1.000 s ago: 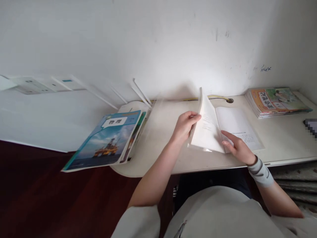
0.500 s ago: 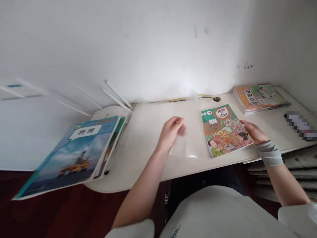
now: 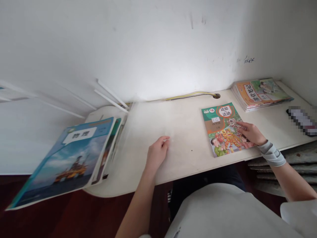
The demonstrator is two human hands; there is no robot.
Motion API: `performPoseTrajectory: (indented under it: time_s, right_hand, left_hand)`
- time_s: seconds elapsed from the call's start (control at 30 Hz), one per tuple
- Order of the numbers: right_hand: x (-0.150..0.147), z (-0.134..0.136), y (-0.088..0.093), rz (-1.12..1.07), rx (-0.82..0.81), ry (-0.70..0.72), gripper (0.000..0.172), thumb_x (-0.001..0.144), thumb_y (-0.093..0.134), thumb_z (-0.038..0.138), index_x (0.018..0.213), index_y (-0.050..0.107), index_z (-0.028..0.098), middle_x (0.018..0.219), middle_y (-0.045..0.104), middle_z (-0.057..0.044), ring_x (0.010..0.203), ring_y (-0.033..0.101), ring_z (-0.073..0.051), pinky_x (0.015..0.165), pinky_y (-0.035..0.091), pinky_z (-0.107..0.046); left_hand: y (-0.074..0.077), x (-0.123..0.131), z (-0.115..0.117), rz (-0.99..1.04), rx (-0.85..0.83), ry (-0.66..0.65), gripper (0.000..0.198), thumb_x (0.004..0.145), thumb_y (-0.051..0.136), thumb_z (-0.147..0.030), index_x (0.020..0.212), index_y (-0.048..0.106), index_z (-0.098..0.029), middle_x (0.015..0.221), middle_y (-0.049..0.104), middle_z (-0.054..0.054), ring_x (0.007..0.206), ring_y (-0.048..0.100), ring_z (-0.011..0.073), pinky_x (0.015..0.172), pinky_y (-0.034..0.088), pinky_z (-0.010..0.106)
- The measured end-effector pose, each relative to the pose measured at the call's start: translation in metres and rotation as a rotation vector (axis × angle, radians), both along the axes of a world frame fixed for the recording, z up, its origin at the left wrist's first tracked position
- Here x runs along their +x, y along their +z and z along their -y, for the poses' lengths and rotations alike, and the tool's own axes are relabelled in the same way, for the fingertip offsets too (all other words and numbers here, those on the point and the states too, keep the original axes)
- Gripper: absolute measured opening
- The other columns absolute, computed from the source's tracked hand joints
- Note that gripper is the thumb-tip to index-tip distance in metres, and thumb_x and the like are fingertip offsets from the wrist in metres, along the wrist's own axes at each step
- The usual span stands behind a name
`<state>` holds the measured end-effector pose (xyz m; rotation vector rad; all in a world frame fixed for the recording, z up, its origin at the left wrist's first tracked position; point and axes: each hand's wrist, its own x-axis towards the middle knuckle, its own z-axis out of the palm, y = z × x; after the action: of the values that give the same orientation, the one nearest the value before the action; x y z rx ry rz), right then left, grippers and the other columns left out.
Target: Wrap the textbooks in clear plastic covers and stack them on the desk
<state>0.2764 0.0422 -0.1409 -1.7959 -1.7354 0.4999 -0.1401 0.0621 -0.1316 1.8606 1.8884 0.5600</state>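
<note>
My left hand (image 3: 158, 152) is closed in a pinch on the edge of a clear plastic sheet (image 3: 141, 132), which spreads over the left-middle of the white desk and is hard to make out. To the right, a green and orange textbook (image 3: 221, 132) lies flat on the desk. My right hand (image 3: 250, 132), with a grey wrap at the wrist, rests on the book's right side, thumb and fingers apart.
At the left lie blue-covered books (image 3: 74, 155), jutting past the desk edge (image 3: 111, 195). A book stack (image 3: 264, 94) is at the back right, with a phone (image 3: 302, 120) nearby. Yellow cables (image 3: 190, 95) run along the wall to a hole.
My left hand has moved left and toward me with the clear sheet. My right hand has shifted from the book's right edge onto its cover.
</note>
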Motion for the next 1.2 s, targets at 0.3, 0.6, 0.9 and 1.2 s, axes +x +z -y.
performPoseTrajectory:
  time_s: [0.3, 0.6, 0.9, 1.2]
  right_hand:
    - [0.019, 0.007, -0.010, 0.257, 0.094, -0.114, 0.041, 0.081, 0.051, 0.043, 0.110, 0.061, 0.016, 0.088, 0.063, -0.010, 0.075, 0.059, -0.020, 0.072, 0.048, -0.034]
    - [0.018, 0.010, -0.014, 0.305, 0.145, -0.029, 0.037, 0.088, 0.041, 0.044, 0.097, 0.065, 0.017, 0.100, 0.060, -0.014, 0.096, 0.056, -0.025, 0.089, 0.045, -0.041]
    - [0.000, 0.015, 0.021, -0.132, 0.175, 0.076, 0.047, 0.089, 0.041, 0.051, 0.117, 0.060, 0.018, 0.118, 0.061, -0.013, 0.108, 0.058, -0.024, 0.093, 0.047, -0.042]
    - [-0.094, 0.019, 0.069, 0.520, 0.287, 0.227, 0.057, 0.091, 0.037, 0.050, 0.133, 0.047, 0.013, 0.126, 0.057, -0.018, 0.127, 0.042, -0.034, 0.108, 0.019, -0.058]
  left_hand:
    - [0.012, 0.046, 0.016, -0.452, 0.342, -0.134, 0.042, 0.090, 0.036, -0.027, 0.125, 0.049, -0.009, 0.122, 0.054, 0.021, 0.114, 0.052, 0.0303, 0.092, 0.043, 0.044]
    - [-0.021, 0.159, 0.053, -0.462, 0.198, -0.623, 0.077, 0.088, 0.029, -0.060, 0.137, 0.032, 0.000, 0.144, 0.031, 0.028, 0.137, 0.024, 0.0345, 0.107, 0.021, 0.058]
    - [-0.026, 0.157, 0.055, -0.443, 0.233, -0.616, 0.079, 0.087, 0.033, -0.060, 0.140, 0.027, -0.001, 0.146, 0.026, 0.027, 0.138, 0.022, 0.0339, 0.108, 0.017, 0.059]
    - [-0.021, 0.152, 0.060, -0.301, 0.259, -0.616, 0.062, 0.086, 0.045, -0.053, 0.130, 0.044, -0.008, 0.131, 0.051, 0.020, 0.128, 0.040, 0.0317, 0.110, 0.019, 0.055]
